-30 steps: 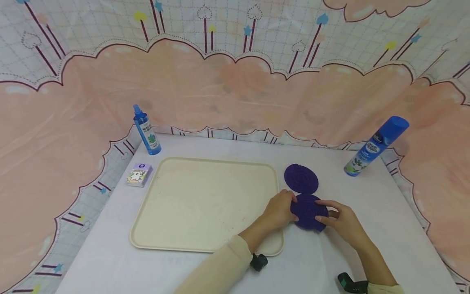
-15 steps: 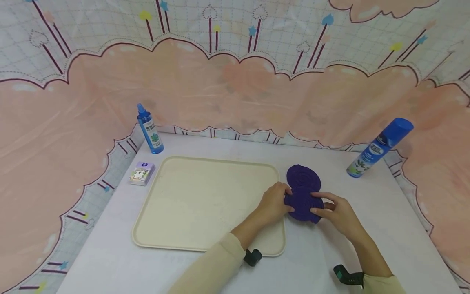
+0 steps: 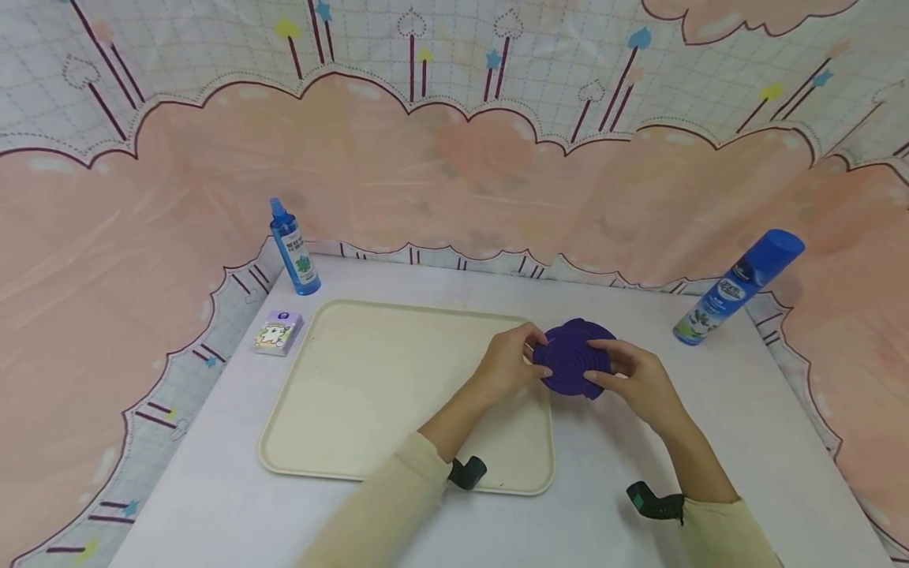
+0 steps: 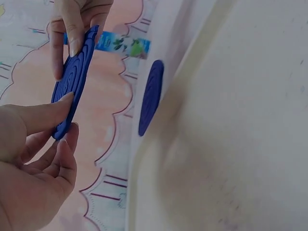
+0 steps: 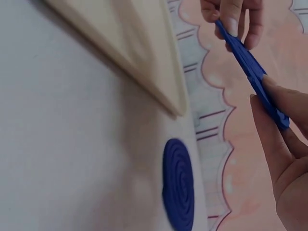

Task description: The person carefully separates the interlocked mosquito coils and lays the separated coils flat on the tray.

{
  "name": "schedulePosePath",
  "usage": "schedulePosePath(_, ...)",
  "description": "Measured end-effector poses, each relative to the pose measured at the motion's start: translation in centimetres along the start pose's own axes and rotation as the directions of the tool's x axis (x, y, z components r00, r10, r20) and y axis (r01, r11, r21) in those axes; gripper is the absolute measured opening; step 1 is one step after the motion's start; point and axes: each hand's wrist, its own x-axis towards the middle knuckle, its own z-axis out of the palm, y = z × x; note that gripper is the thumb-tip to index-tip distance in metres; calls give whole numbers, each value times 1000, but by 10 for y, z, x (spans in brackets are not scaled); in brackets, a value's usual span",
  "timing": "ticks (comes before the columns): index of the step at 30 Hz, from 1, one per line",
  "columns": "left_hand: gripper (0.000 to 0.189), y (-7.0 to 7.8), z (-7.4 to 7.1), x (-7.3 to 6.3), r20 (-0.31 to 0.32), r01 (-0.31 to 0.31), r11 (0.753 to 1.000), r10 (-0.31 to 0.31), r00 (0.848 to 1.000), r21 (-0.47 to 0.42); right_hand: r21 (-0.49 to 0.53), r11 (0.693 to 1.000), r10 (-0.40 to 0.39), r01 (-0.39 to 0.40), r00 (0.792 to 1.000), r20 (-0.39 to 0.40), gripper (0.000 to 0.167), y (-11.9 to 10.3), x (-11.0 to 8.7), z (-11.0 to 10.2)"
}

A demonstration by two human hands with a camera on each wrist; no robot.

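A round, dark purple-blue disc with coiled ridges (image 3: 570, 367) is held up off the table by both hands. My left hand (image 3: 504, 359) pinches its left edge, thumb on the ridged face and fingers behind. The opposite edge is pinched by my right hand (image 3: 642, 386) in the same way. The left wrist view shows the held disc (image 4: 72, 79) tilted nearly edge-on. Below it a second ridged disc (image 5: 179, 185) lies flat on the white table, beside the tray corner; the head view shows just its far rim, the rest hidden behind the held one.
A cream tray (image 3: 369, 394) covers the middle of the table, its right edge under my left hand. Beyond its left side stand a blue spray bottle (image 3: 294, 252) and a small lilac box (image 3: 278, 333). A blue aerosol can (image 3: 738, 288) stands at the back right.
Both hands have carried the held disc away from me and slightly left, so it now overlaps the second disc in the head view. Both grips look the same.
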Motion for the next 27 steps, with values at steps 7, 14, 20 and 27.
schedulePosePath(7,42,2,-33,2,-63,-41,998,38,997,-55,58,998,-35,34,999,28,55,-24,22,3)
schedulePosePath(14,41,3,-66,-3,-121,-52,991,37,992,-121,154,982,-123,109,988,88,58,-48,43,11)
schedulePosePath(20,40,1,-91,-11,-204,-34,987,1,979,-157,141,972,-199,187,977,76,57,-68,57,21)
schedulePosePath(27,42,9,-115,-15,-293,-86,969,15,956,-231,229,950,-223,214,975,15,51,-89,72,27)
